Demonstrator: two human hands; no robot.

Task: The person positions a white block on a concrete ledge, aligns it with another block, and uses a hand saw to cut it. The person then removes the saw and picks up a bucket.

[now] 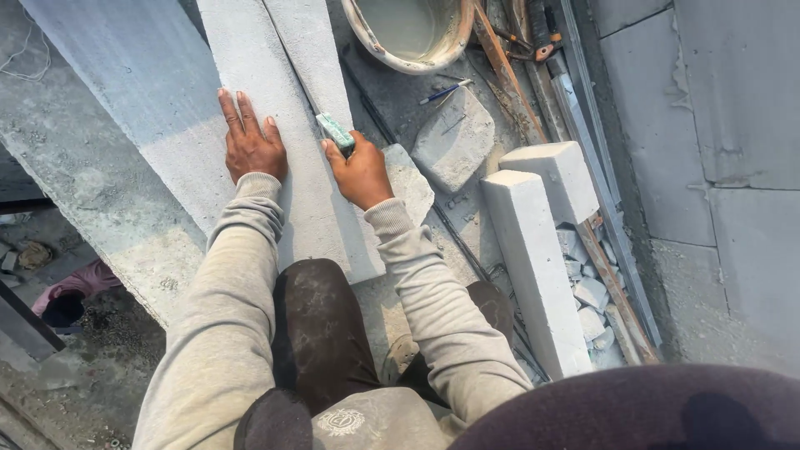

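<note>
The long grey block slab [275, 125] lies in front of my knees, running off toward 11 o'clock; I judge it heavy, stiff and crumbly at the edges, best gripped along its long sides. My left hand [250, 142] presses flat on it, fingers spread. My right hand [360, 171] is closed around a small green tool [335, 131] at the slab's right edge; its working end is hidden. At 1 o'clock a bucket [408, 33] is cut off.
</note>
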